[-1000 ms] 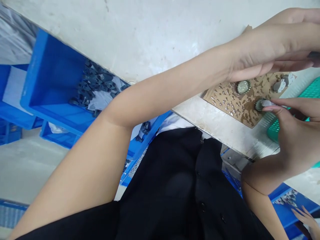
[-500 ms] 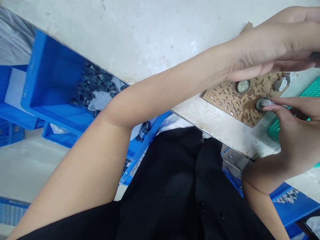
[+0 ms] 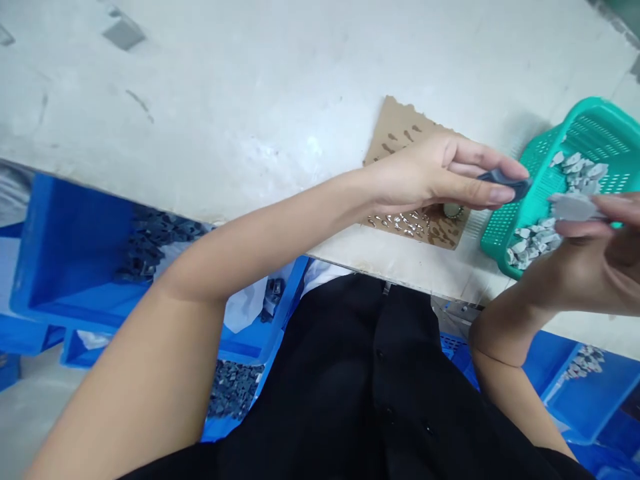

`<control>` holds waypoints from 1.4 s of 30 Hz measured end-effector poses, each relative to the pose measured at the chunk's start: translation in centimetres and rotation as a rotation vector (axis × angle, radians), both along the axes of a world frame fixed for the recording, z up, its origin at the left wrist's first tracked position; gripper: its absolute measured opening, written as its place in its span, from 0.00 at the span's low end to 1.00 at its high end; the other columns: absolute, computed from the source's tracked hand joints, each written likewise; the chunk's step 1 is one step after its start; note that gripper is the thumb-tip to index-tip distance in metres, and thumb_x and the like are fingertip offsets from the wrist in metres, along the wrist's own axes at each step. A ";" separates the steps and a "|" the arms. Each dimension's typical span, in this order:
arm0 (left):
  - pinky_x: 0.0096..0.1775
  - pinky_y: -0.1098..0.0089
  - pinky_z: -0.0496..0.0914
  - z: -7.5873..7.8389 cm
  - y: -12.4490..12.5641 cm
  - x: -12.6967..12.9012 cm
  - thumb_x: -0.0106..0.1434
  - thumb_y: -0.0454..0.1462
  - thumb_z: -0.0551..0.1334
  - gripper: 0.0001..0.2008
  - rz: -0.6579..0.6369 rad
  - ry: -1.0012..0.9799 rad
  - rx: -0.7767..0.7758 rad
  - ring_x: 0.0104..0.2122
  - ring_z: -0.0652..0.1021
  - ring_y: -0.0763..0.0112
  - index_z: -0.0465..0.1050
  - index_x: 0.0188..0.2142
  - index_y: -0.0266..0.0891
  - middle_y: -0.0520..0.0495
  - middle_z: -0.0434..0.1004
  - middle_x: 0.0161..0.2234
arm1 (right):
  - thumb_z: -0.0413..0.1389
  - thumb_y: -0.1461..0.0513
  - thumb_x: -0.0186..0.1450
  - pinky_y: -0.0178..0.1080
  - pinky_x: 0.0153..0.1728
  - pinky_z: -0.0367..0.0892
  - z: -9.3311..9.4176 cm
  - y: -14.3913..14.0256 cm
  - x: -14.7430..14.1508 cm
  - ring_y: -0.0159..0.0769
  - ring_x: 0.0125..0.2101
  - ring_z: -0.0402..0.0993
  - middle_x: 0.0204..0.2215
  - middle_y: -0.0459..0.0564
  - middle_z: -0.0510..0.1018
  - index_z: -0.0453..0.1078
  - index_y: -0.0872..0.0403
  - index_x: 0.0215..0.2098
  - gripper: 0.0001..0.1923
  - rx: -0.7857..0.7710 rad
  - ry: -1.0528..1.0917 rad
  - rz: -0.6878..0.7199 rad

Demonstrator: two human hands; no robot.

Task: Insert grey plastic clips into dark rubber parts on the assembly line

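Note:
My left hand reaches in from the left over a piece of brown cardboard and pinches a small dark grey plastic part between thumb and fingers. A flat light grey piece is gripped between the thumb and finger of my right hand, over the green basket. The two held pieces are apart. Wet, shiny drops dot the cardboard. Beneath my left hand, a bottle cap with a pale inside rests near the cardboard's right edge, partly hidden.
Light grey pieces lie in the basket. Below the table edge, at left, a blue bin holds many dark parts. Another blue bin stands at lower right. A grey square piece lies on the pale table.
My right hand has lifted the light grey piece away from a bottle cap and over the basket. My left hand now shows the dark part near it. The view has shifted, showing more basket.

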State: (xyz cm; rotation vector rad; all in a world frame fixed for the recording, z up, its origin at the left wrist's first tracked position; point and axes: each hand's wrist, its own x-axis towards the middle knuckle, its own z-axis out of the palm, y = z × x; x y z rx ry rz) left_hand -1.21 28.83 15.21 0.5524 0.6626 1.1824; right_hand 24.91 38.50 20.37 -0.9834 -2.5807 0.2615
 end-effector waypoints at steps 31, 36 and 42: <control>0.55 0.69 0.78 -0.6 -1.1 0.5 0.58 0.30 0.74 0.09 0.059 0.140 0.075 0.49 0.85 0.68 0.85 0.40 0.36 0.54 0.85 0.36 | 0.64 0.68 0.67 0.41 0.33 0.69 -3.1 -4.5 -7.8 0.34 0.25 0.79 0.25 0.40 0.82 0.77 0.50 0.30 0.09 0.360 0.583 0.075; 0.57 0.66 0.78 -0.9 -1.0 0.4 0.56 0.33 0.76 0.12 0.035 0.140 0.054 0.47 0.85 0.68 0.84 0.41 0.35 0.49 0.86 0.39 | 0.68 0.63 0.67 0.41 0.33 0.71 -3.3 -4.4 -7.4 0.35 0.26 0.80 0.26 0.40 0.83 0.79 0.49 0.32 0.06 0.320 0.588 0.129; 0.61 0.61 0.75 -0.5 -0.5 -0.3 0.57 0.34 0.75 0.12 0.159 0.213 -0.039 0.53 0.83 0.62 0.85 0.42 0.38 0.45 0.85 0.44 | 0.67 0.61 0.68 0.40 0.36 0.73 -2.9 -3.6 -6.5 0.38 0.32 0.83 0.34 0.46 0.86 0.82 0.48 0.48 0.11 0.211 0.562 0.064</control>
